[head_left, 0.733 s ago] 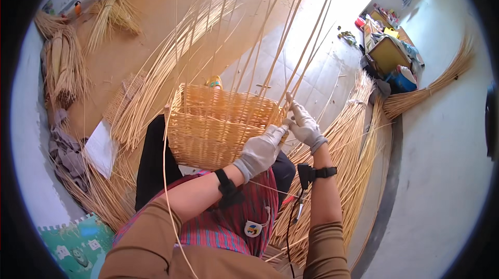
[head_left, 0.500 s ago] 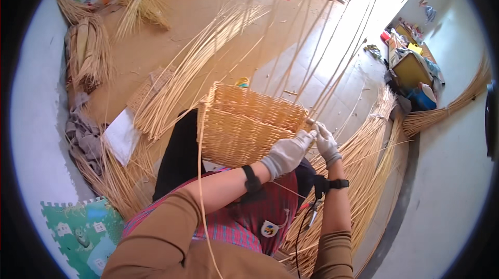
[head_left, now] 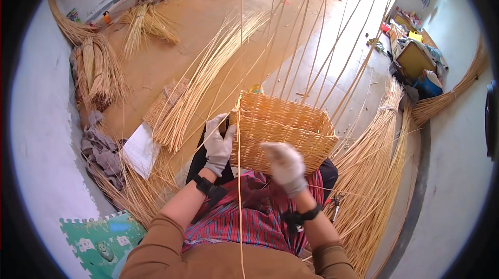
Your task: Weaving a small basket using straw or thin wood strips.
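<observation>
A honey-coloured wicker basket (head_left: 283,136) rests across my lap, with long upright stakes (head_left: 312,55) rising from its far and right sides. My left hand (head_left: 218,146), in a pale work glove, grips the basket's left edge, its thumb on the near side. In a matching glove, my right hand (head_left: 286,167) hovers over the front wall; motion smears its fingers, so I cannot tell what they hold. One long pale strand (head_left: 239,201) hangs from the left corner down over my lap and chest.
Loose willow rods (head_left: 208,87) lie on the floor ahead left, beside a white sheet (head_left: 140,151). A large rod bundle (head_left: 369,159) spreads at my right. More bundles (head_left: 96,71) lean on the left wall. A green foam mat (head_left: 104,245) is at lower left.
Both hands have left the basket's right corner. My left hand has gone to the left edge; my right hand has moved left and down before the front wall. The basket appears farther right in view.
</observation>
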`<state>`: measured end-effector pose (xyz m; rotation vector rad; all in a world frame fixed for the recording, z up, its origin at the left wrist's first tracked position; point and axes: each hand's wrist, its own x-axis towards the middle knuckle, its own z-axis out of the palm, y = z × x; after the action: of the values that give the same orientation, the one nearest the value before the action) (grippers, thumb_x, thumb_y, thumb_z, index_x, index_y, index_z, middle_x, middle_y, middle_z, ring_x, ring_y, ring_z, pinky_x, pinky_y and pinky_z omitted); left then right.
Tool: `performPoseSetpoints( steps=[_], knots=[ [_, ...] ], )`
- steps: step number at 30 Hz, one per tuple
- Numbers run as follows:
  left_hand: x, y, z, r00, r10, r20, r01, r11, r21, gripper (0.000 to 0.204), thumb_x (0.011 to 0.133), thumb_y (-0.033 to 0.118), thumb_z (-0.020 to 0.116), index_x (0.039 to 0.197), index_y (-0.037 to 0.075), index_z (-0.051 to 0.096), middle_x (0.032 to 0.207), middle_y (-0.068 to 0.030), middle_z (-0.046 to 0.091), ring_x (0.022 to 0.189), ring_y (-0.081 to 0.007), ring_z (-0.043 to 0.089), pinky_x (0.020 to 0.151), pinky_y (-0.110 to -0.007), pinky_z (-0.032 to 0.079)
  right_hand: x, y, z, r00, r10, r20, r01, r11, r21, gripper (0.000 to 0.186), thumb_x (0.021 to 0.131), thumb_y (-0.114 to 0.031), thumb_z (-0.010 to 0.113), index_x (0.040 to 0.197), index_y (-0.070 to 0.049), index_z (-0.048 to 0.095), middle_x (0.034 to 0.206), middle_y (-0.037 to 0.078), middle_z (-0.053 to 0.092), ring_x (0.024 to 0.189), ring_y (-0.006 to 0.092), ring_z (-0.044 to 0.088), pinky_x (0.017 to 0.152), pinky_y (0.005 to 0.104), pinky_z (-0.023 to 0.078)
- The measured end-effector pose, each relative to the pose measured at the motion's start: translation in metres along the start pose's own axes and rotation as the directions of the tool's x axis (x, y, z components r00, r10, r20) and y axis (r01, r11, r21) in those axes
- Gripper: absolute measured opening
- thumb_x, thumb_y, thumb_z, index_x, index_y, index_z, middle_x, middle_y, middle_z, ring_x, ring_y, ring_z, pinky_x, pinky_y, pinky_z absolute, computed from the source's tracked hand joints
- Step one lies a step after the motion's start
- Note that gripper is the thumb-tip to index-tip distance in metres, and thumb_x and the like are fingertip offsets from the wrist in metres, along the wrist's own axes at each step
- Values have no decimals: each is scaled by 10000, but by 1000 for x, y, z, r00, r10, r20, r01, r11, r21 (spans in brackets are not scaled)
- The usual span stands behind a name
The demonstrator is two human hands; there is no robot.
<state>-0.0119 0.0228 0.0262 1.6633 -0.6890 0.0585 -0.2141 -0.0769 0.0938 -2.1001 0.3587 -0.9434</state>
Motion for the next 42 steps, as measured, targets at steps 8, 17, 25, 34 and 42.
performPoseSetpoints(
  steps=[8,17,25,34,42],
  knots=[
    [14,-1,26,1000,-5,3,5,971,-238,350,896,1,751,1233,21,660,1171,-103,683,1081,-205,659,977,-332,532,74,-1,65,969,-239,60,213,691,-690,267,938,-204,647,1187,-124,699,741,62,631,712,246,680,624,403,533],
    [18,13,26,963,-246,114,271,887,-375,381,873,-57,730,1234,29,643,1190,-86,700,1085,-159,676,975,-305,542,126,23,60,841,-242,483,539,433,-722,98,905,-202,619,958,-120,627,719,40,670,690,238,710,588,398,531],
    [16,-1,29,933,-289,215,361,765,-533,394,880,-48,751,1250,46,653,1187,-74,709,1063,-146,680,913,-301,570,155,21,49,671,-175,721,706,448,-548,92,905,-195,603,903,-108,572,657,74,648,611,292,682,523,425,509],
    [16,2,29,969,-234,81,244,845,-476,334,894,-5,762,1215,36,683,1093,-85,711,964,-146,684,823,-279,592,170,20,53,656,-116,746,677,527,-514,174,950,-273,630,879,-117,606,631,100,633,578,320,657,517,436,498],
    [15,-1,28,963,-231,138,269,854,-446,376,854,-29,787,1203,20,656,1148,-70,708,1009,-137,668,889,-288,565,170,17,48,626,-73,776,665,571,-483,161,910,-257,647,912,-105,595,660,122,658,628,350,689,539,464,520]
  ],
)
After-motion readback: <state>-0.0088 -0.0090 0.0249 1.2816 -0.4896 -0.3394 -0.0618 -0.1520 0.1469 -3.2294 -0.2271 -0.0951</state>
